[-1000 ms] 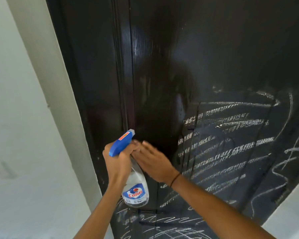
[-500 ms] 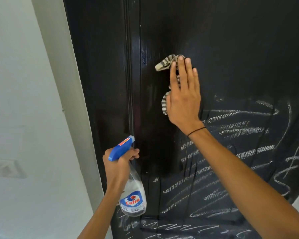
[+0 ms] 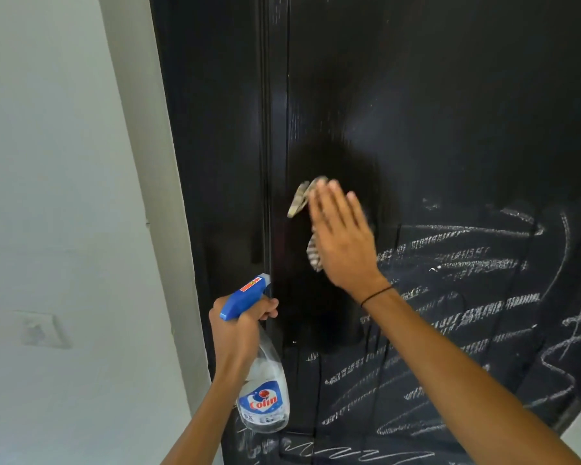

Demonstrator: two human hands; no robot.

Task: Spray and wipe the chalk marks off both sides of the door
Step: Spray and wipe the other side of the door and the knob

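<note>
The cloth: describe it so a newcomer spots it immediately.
On the black door, just above the chalk marks, the right hand presses flat. The cloth peeks out beneath its fingers, the only striped grey-and-cream thing there.

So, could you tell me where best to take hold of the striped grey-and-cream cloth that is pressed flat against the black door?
Probably by the loose striped fold sticking out left of the right hand, pinched from the left. The flat palm covers most of the striped grey-and-cream cloth against the black door; only that upper flap and a lower edge show free.
</note>
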